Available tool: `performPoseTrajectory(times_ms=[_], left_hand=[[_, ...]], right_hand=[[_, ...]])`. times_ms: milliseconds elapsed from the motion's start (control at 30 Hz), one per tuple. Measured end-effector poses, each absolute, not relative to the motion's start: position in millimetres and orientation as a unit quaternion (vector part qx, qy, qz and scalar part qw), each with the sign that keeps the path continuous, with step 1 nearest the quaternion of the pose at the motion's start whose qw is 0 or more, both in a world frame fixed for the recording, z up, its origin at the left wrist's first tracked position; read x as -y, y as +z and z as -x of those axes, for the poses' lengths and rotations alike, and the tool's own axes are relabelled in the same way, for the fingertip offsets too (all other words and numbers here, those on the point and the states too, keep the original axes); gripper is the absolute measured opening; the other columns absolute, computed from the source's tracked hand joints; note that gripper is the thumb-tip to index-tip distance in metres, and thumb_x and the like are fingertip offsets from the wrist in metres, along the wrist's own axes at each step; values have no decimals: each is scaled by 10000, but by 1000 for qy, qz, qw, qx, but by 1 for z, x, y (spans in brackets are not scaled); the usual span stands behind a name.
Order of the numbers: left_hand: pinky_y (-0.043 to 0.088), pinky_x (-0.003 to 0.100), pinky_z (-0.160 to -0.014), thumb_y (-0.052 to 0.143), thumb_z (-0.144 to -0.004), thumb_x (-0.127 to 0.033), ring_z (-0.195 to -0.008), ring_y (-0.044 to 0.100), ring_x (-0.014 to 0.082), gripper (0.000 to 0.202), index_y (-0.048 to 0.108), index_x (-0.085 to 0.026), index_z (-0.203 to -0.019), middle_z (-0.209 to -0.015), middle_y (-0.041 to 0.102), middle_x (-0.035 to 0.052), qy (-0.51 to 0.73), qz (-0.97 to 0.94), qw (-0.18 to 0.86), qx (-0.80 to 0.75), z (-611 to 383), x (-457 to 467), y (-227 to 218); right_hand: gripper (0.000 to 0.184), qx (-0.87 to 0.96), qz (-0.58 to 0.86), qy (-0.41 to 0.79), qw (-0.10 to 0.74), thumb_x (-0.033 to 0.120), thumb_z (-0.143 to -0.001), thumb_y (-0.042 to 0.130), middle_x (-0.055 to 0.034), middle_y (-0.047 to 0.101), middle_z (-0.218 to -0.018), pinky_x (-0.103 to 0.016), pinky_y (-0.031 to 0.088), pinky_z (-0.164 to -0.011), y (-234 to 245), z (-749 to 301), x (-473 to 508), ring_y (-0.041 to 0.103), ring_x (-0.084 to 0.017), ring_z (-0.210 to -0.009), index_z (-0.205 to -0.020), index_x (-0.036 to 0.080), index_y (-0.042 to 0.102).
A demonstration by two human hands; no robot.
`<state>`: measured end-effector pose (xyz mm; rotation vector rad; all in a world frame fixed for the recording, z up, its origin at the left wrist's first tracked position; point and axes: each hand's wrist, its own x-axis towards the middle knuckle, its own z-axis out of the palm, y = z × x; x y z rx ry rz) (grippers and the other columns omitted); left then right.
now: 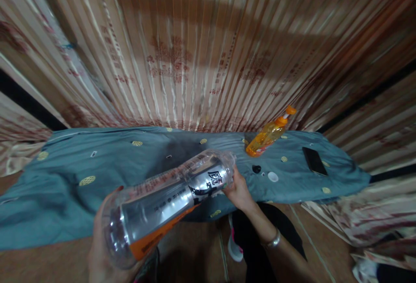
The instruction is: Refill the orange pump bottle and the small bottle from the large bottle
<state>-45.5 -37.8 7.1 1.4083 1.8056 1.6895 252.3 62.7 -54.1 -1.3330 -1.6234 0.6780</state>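
Observation:
A large clear plastic bottle (pixel 162 207) with a silver, black and orange label lies tilted across the front of my view, its neck end up to the right. Around its wide base, at the lower left, my left hand (pixel 102 235) is closed; part of the fingers are behind the bottle. Gripping the narrower neck end is my right hand (pixel 240 194), with a silver bracelet on the wrist. Whether the mouth has a cap is hidden by the right hand.
On the teal patterned cloth (pixel 113 161) stands an orange-capped bottle (pixel 266 138) of orange liquid. Near it lie a small black object (pixel 256 169), a white disc (pixel 273 176) and a dark phone (pixel 314 160). A pleated curtain (pixel 195 49) hangs behind; dark bars run at both sides.

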Motion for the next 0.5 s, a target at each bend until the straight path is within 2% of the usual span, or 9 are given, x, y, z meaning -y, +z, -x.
performPoseTrajectory(times_ms=[67, 167, 267, 333, 400, 500], left_hand=[[672, 359, -723, 876, -509, -268, -1069, 703, 313, 907, 598, -431, -1357, -1291, 690, -25, 572, -504, 150, -629, 50, 39, 3], [664, 335, -744, 898, -491, -237, -1001, 731, 292, 979, 564, -418, -1394, -1260, 697, -15, 560, -565, 134, -591, 56, 38, -1], [651, 314, -798, 875, -555, -223, -1051, 725, 277, 976, 518, -411, -1444, -1314, 673, -5, 556, -576, 124, -586, 57, 38, -2], [652, 283, -749, 879, -551, -220, -980, 740, 253, 996, 507, -419, -1453, -1257, 693, -12, 554, -597, 115, -569, 58, 39, -3], [649, 310, -808, 868, -575, -232, -1043, 727, 271, 992, 485, -398, -1475, -1296, 678, 8, 553, -586, 125, -579, 59, 39, -4], [651, 315, -807, 884, -536, -200, -1054, 726, 278, 1024, 501, -400, -1464, -1325, 669, 11, 555, -585, 108, -582, 59, 38, -3]], right_hand=[[683, 656, 536, 279, 452, 295, -775, 740, -84, 766, -1132, -412, 610, -865, -54, -252, -63, 746, -282, -995, -1411, 251, 496], [685, 658, 538, 277, 448, 298, -770, 739, -85, 767, -1129, -429, 610, -866, -53, -252, -63, 748, -288, -989, -1409, 261, 496], [673, 657, 546, 274, 442, 309, -777, 732, -91, 764, -1139, -429, 610, -859, -52, -253, -62, 748, -282, -976, -1403, 250, 494], [670, 658, 547, 275, 439, 318, -779, 732, -92, 768, -1125, -416, 612, -845, -51, -253, -62, 749, -278, -963, -1399, 235, 495], [668, 661, 543, 276, 439, 321, -779, 736, -87, 771, -1112, -395, 614, -837, -51, -253, -62, 749, -270, -955, -1395, 227, 497], [669, 660, 540, 275, 444, 318, -775, 742, -84, 768, -1131, -383, 612, -848, -51, -253, -62, 747, -265, -967, -1391, 228, 497]])
